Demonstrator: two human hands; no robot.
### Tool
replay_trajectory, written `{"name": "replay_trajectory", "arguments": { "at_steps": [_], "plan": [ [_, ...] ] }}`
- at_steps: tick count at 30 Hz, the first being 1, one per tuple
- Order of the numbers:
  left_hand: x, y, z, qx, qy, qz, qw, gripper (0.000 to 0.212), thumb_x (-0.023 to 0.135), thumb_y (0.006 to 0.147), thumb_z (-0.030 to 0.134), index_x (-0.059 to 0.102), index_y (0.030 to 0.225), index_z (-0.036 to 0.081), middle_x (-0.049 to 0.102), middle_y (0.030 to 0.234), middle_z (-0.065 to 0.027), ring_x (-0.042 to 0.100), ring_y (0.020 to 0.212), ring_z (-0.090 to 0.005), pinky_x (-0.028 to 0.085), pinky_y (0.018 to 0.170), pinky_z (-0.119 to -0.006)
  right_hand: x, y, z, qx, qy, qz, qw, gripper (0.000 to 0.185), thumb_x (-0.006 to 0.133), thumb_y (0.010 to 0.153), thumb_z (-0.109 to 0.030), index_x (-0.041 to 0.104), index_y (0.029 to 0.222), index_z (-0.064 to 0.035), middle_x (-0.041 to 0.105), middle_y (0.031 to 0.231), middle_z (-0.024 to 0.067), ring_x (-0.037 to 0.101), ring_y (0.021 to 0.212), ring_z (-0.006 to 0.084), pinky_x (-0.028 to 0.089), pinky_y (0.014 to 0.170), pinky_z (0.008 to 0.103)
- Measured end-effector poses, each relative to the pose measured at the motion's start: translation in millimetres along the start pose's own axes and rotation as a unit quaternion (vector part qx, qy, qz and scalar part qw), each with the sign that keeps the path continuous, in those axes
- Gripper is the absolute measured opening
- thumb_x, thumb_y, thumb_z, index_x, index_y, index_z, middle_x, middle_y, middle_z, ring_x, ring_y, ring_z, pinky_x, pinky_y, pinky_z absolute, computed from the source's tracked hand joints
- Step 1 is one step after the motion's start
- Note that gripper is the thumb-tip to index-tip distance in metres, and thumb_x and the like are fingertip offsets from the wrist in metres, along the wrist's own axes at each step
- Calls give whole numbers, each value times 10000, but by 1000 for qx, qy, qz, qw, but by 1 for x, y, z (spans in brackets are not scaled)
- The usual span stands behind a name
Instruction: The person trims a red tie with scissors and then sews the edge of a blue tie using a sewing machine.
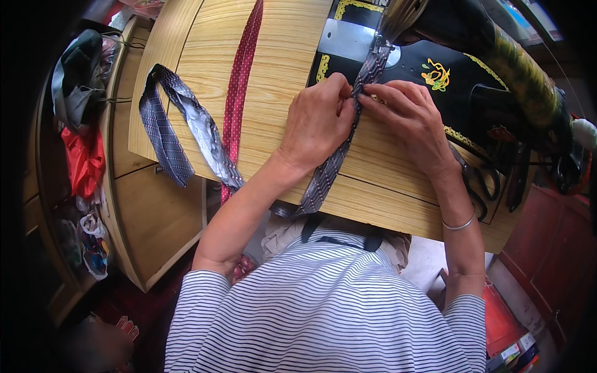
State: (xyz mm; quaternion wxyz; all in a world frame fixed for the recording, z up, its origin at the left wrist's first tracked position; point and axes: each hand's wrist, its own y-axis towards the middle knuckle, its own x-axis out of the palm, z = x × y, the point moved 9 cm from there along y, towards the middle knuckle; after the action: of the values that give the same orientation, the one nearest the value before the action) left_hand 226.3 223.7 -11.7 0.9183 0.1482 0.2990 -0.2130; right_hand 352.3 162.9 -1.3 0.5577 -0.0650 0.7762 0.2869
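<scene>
A dark grey patterned strip of fabric, like a necktie (325, 179), runs from under the presser foot of a black sewing machine (466, 28) down over the table's front edge. My left hand (319, 121) pinches its left side just below the machine's metal plate (346, 41). Across from it, my right hand (410, 121) holds the strip's right side between thumb and fingers. The fingertips of both hands nearly meet. Left of my hands lies a red dotted fabric strip (239, 84), and beyond it a looped grey strip (163, 126) with pale lining showing.
Black-handled scissors (487, 182) lie at the table's right, beside my right forearm, near another dark tool (517, 179). A wooden cabinet (158, 219) with hanging bags (84, 158) stands at left. The wooden tabletop (275, 60) ends close to my body.
</scene>
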Motion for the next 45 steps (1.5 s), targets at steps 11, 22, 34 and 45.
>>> {"name": "replay_trajectory", "arguments": {
  "at_steps": [11,22,34,45],
  "plan": [
    [-3,-9,12,54,49,1,997,137,671,874,-35,631,1002,-9,620,862,-129,666,703,-249,537,635,-352,6,0,-7,15,-55,-29,998,455,665,862,-108,686,1285,-275,545,1364,34,533,1282,245,469,1060,406],
    [-2,-6,16,85,55,-70,992,152,639,884,-45,651,1034,-25,613,925,-139,663,766,-321,537,689,-392,7,-1,-8,18,-44,-49,998,457,658,878,-113,679,1297,-294,520,1390,50,512,1307,268,461,1084,419],
    [-2,-5,31,345,105,-112,926,203,740,817,0,674,1008,-11,643,1225,-134,600,1275,-319,551,1008,-415,0,-4,-7,21,-1,-69,997,454,669,863,-55,712,1272,-248,553,1385,52,522,1325,266,477,1085,418],
    [4,-3,29,360,72,-139,920,203,746,819,33,677,1005,-12,645,1235,-149,612,1252,-330,533,1041,-441,-9,-8,-3,50,78,-44,995,394,651,840,-72,709,1229,-91,631,1330,99,586,1282,297,460,1131,492]
  ]
}}
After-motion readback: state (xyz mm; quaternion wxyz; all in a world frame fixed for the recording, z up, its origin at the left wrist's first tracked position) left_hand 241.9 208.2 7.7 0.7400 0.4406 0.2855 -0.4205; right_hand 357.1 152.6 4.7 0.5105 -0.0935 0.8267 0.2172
